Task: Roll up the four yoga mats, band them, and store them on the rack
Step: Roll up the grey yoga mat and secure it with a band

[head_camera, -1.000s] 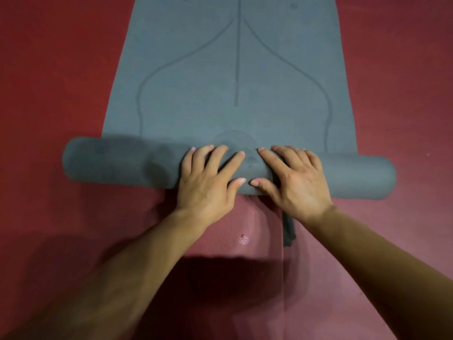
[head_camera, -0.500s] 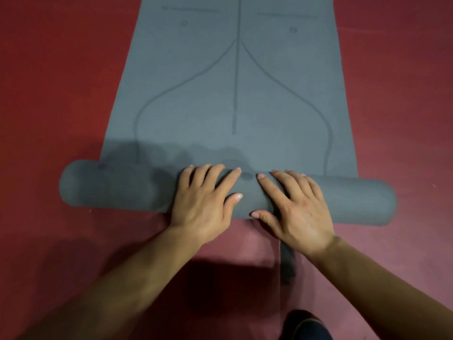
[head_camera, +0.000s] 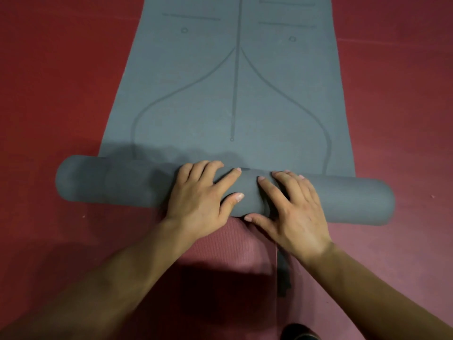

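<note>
A grey yoga mat (head_camera: 230,94) with printed alignment lines lies flat on the red floor, stretching away from me. Its near end is wound into a thick roll (head_camera: 117,182) lying crosswise. My left hand (head_camera: 201,200) presses on the roll's middle with fingers spread and fairly straight. My right hand (head_camera: 291,207) presses beside it, fingers spread, thumb along the roll's near edge. A dark band (head_camera: 283,273) lies on the floor just below my right wrist.
A pinkish-red mat (head_camera: 228,244) lies under my forearms, with red floor (head_camera: 49,82) on both sides of the grey mat. A dark rounded thing (head_camera: 297,332) shows at the bottom edge.
The roll has been pushed away from me along the mat and looks thicker. Both hands stayed on its middle. More of the mat's printed lines have come into view.
</note>
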Demonstrator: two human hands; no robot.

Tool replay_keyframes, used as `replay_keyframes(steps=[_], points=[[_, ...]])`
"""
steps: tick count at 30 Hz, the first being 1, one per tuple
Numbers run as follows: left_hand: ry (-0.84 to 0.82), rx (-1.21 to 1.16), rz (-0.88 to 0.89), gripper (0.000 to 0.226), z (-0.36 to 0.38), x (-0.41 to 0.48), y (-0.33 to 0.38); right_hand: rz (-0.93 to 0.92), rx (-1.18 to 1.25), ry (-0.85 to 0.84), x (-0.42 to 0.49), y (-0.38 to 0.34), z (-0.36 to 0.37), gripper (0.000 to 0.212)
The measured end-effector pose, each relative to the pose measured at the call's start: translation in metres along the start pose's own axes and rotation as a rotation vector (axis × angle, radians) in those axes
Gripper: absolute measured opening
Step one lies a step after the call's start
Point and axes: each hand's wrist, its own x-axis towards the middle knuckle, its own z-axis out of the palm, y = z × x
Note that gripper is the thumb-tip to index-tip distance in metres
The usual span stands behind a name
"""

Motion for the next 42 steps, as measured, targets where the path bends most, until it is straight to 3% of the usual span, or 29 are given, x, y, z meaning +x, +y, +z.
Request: replay_keyframes(steps=[7,15,19,32,36,42], points=[[0.158,-0.021,-0.017,0.044,0.011,-0.019,0.003,-0.027,-0.019,0.012,0.021,0.008,-0.001,0.076],[0.108,-0.007,-0.043,0.045,0.008,0.015,-0.006,0.071,0.052,0.073,0.025,-0.006,0.007,0.069],[0.158,-0.033,-0.131,0.053,0.009,0.013,-0.011,0.061,0.067,0.116,0.049,0.004,0.011,0.065],[0.136,0.013,-0.121,0.057,0.015,0.028,-0.02,0.001,-0.028,0.04,0.04,0.005,0.013,0.074],[0.12,0.026,-0.148,0.066,0.02,0.024,-0.015,0.001,-0.07,0.011,0.065,0.019,0.012,0.073],[0.091,0.055,-0.123,0.062,0.019,0.048,-0.025,-0.001,-0.07,-0.019,0.086,0.03,0.011,0.082]])
